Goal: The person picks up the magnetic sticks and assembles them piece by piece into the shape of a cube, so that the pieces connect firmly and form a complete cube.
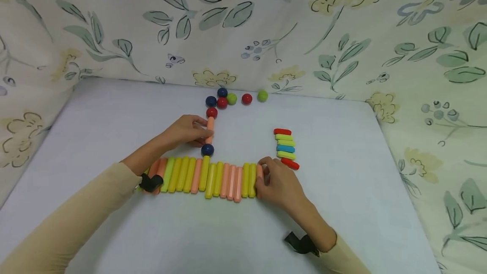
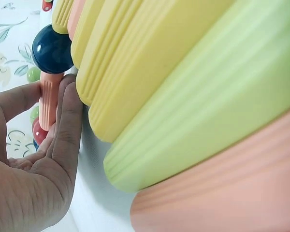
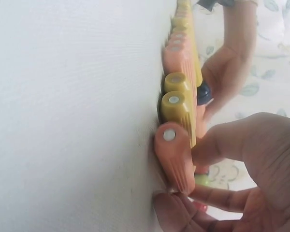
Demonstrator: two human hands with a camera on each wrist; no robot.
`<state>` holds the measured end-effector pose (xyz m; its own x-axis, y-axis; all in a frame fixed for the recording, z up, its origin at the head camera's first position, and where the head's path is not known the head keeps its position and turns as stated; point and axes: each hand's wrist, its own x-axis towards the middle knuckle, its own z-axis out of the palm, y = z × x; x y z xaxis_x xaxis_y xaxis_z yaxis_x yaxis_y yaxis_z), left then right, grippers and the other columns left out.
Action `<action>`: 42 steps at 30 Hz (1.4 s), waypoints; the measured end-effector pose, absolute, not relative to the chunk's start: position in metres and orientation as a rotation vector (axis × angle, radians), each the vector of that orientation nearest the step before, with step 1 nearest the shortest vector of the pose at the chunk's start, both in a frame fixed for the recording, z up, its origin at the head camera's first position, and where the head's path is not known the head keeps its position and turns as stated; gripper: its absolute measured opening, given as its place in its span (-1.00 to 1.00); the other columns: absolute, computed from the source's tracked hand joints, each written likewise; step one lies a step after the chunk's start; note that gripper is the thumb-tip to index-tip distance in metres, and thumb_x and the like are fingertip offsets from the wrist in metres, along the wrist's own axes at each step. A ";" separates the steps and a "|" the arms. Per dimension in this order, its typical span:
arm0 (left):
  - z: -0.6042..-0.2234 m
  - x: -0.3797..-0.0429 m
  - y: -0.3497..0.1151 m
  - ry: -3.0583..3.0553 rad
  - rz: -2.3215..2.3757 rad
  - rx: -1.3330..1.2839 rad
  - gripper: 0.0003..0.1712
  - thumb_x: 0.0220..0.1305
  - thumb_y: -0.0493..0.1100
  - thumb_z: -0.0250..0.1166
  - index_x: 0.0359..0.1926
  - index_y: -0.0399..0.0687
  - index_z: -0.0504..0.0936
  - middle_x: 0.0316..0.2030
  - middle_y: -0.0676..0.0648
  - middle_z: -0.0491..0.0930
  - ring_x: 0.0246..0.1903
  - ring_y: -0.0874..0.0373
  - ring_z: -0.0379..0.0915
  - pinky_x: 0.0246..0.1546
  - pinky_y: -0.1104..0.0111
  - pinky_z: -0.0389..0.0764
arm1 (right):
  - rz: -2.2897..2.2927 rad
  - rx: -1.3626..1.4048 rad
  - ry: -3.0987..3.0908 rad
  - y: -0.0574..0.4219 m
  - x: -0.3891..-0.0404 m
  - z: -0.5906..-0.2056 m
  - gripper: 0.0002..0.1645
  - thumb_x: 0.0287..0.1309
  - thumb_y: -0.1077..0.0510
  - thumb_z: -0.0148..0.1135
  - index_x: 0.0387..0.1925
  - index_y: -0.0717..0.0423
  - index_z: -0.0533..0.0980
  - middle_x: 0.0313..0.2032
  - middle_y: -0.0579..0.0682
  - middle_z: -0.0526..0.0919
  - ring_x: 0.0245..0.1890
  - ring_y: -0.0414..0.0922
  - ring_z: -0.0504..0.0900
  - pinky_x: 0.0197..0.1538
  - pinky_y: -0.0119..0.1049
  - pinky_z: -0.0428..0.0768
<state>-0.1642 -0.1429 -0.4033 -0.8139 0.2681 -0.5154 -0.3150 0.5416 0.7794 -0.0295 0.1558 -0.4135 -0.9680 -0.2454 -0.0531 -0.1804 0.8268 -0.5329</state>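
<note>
My left hand (image 1: 184, 131) pinches a pink magnetic stick (image 1: 211, 123) between thumb and fingers. A dark blue ball (image 1: 207, 150) is at the stick's near end, and a red ball (image 1: 212, 113) is at its far end. My right hand (image 1: 280, 184) holds another pink magnetic stick (image 3: 175, 159) by its sides, at the right end of a long row. Silver discs show on the stick ends in the right wrist view. Yellow sticks (image 1: 183, 174), pink ones and a light green stick (image 2: 183, 130) lie side by side in that row.
Beyond my left hand several balls lie in a loose group, among them a blue ball (image 1: 222, 92) and a green ball (image 1: 262, 95). Short red, green and blue sticks (image 1: 285, 149) form a column beyond my right hand. A floral cloth (image 1: 228, 54) rises behind the white table (image 1: 335, 147).
</note>
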 end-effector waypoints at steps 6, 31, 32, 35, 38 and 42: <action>-0.404 -0.164 -0.143 2.190 1.259 -0.036 -0.31 0.48 -0.03 0.37 0.43 -0.28 0.38 0.02 -0.27 0.67 -0.30 0.12 0.70 -0.16 0.37 0.77 | -0.823 -0.363 2.902 0.155 -0.031 -0.415 -0.60 0.09 0.17 0.44 -0.02 0.16 0.60 -0.34 -0.04 0.64 -0.45 -0.23 0.51 -0.41 -0.42 0.59; -0.405 -0.165 -0.145 2.142 1.292 -0.041 -0.29 0.46 -0.03 0.39 0.44 -0.24 0.36 -0.06 -0.20 0.68 -0.32 0.15 0.68 -0.22 0.39 0.77 | -0.841 -0.954 2.796 0.119 -0.162 -0.381 -0.70 0.50 0.11 0.28 0.11 0.18 0.66 -0.08 0.06 0.74 -0.10 -0.04 0.64 0.08 -0.19 0.67; -0.406 -0.166 -0.145 2.136 1.301 -0.042 -0.30 0.46 -0.04 0.40 0.44 -0.24 0.36 -0.06 -0.20 0.68 -0.32 0.15 0.68 -0.22 0.39 0.77 | -0.799 -0.959 2.807 0.113 -0.170 -0.383 -0.70 0.50 0.12 0.28 0.11 0.19 0.67 -0.08 0.06 0.74 -0.10 -0.03 0.64 0.10 -0.18 0.67; -0.407 -0.166 -0.145 2.122 1.322 -0.052 -0.30 0.45 -0.04 0.41 0.43 -0.24 0.37 -0.09 -0.19 0.68 -0.34 0.16 0.68 -0.23 0.39 0.77 | -0.667 -0.960 2.829 0.097 -0.190 -0.392 -0.71 0.51 0.13 0.27 0.11 0.18 0.68 -0.06 0.05 0.76 -0.07 -0.02 0.65 0.17 -0.18 0.65; -0.407 -0.166 -0.145 2.115 1.333 -0.054 -0.29 0.44 -0.04 0.42 0.43 -0.25 0.37 -0.09 -0.18 0.70 -0.35 0.17 0.69 -0.24 0.39 0.77 | -0.540 -0.960 2.842 0.086 -0.202 -0.401 -0.74 0.51 0.15 0.27 0.10 0.15 0.69 -0.03 0.04 0.76 -0.05 -0.03 0.64 0.21 -0.20 0.63; -0.407 -0.167 -0.144 2.121 1.330 -0.049 -0.28 0.44 -0.04 0.42 0.43 -0.25 0.37 -0.08 -0.19 0.71 -0.34 0.16 0.70 -0.23 0.39 0.77 | -0.470 -0.942 2.858 0.080 -0.209 -0.406 -0.74 0.48 0.21 0.28 0.11 0.13 0.69 -0.03 0.05 0.74 -0.06 -0.02 0.62 0.20 -0.20 0.64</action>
